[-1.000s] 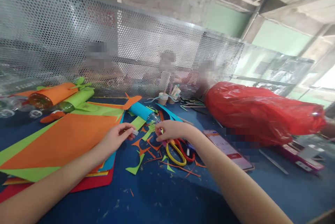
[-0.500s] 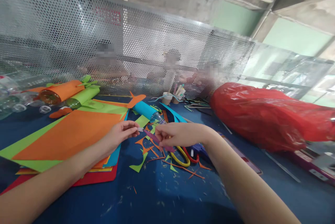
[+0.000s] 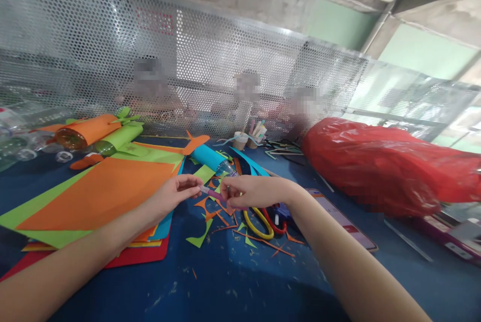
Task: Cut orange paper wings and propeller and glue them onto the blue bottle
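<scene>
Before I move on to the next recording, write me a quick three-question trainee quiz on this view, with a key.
1. True or false: the left hand and the right hand both grip the purple pen.

2. Multiple choice: which colour of sheet lies on top of the paper stack?
A) blue
B) orange
C) red

3. Short answer: which of the two hands is nearer the yellow scissors handle?

Key:
1. True: the left holds its pale end, the right its purple barrel.
2. B.
3. The right hand.
</scene>
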